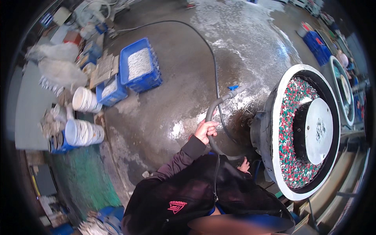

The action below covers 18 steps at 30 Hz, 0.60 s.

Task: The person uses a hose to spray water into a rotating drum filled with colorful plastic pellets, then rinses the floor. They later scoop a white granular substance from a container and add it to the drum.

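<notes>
My left hand (206, 131) is closed around a thick grey hose (213, 107), which curves up and away to the right. At its far end sits a nozzle fitting with a small blue valve handle (234, 87). Lower and to the right, my right hand (244, 165) is close to the base of a large round tub machine, its fingers loosely stretched and nothing visible in them; my jacket hides part of it. The tub (277, 156) has a white rim and a raised centre hub (319, 131). Small red, green and white pieces (288, 137) fill the ring around that hub.
Blue crates (147, 83) with white granules stand at the left, near stacked white buckets (92, 133). A thin black hose (213, 58) snakes across the wet floor (172, 70). Behind the tub are another round tub (344, 90) and blue bins (317, 49).
</notes>
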Motion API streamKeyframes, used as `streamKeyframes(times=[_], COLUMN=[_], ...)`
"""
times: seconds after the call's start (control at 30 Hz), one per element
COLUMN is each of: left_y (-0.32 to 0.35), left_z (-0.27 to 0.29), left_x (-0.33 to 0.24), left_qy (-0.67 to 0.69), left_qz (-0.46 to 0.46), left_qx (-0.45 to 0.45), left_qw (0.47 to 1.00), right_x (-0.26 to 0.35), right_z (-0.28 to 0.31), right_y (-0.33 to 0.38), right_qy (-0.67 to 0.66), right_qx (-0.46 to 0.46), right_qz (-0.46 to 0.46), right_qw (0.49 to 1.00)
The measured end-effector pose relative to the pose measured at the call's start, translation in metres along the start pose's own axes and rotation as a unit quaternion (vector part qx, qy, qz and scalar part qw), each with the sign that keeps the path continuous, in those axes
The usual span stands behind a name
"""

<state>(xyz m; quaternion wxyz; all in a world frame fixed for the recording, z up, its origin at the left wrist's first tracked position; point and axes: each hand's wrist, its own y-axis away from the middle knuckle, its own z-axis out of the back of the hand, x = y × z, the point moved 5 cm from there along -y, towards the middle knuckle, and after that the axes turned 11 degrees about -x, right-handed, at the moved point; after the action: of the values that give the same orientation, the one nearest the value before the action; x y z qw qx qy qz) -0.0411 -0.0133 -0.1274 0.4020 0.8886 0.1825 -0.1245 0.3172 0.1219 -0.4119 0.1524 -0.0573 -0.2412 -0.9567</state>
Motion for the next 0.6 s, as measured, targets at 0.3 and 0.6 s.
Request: streamKeyframes(times=[0.3,0.6], left_y=[-0.100,-0.273], left_z=[0.004,-0.004], left_x=[-0.107,-0.252], left_qy=[-0.032,-0.130], left_qz=[0.066,0.043], left_qx=[0.003,-0.035], left_qw=[0.997,0.990], right_x=[0.188,0.326], right_z=[0.013,0.041], right_y=[-0.041,-0.150], right_qy=[0.097,0.069], right_qx=[0.112,0.205], right_qz=[0.186,0.168], right_qw=[0.971,0.962])
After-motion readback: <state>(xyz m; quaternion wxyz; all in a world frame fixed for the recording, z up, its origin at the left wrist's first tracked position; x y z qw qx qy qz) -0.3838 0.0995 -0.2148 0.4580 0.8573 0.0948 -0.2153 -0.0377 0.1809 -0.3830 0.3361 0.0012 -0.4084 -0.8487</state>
